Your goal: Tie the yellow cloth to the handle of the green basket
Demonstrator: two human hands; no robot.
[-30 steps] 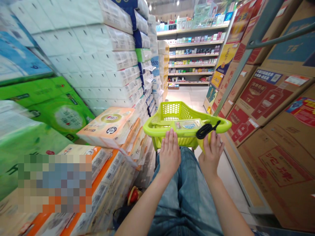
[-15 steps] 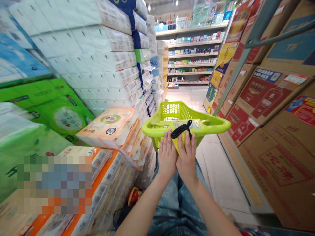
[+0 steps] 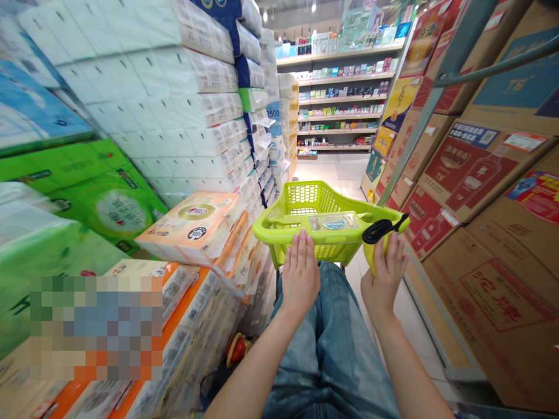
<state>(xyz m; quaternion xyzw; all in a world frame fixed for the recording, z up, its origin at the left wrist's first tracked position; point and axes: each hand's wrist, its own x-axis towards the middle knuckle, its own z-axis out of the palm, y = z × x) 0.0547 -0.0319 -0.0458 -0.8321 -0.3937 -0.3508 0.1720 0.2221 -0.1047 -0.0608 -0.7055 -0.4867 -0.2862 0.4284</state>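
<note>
A lime-green shopping basket [image 3: 301,237] with honeycomb mesh walls stands right ahead of my legs. Its handle, bearing a label, lies folded across the near side. My left hand [image 3: 301,276] is open, fingers stretched forward and close together, the tips at the basket's near rim. Off to the right, my right hand [image 3: 384,276] is closed on a yellow object [image 3: 370,256] with a bundled black cord [image 3: 376,231] on top, just by the basket's right end. The fingers hide most of the yellow object, so its kind cannot be made out.
White tissue packs [image 3: 148,105] are stacked high on the left, with an orange tissue pack [image 3: 192,224] nearer the basket. Cardboard cartons [image 3: 480,279] line the right behind a metal post [image 3: 410,145]. Shelves of small goods [image 3: 340,99] stand at the aisle's far end.
My right hand has moved right, away from my left hand, carrying the yellow object and its black cord. The basket's label is now uncovered. My left hand stays nearly where it was.
</note>
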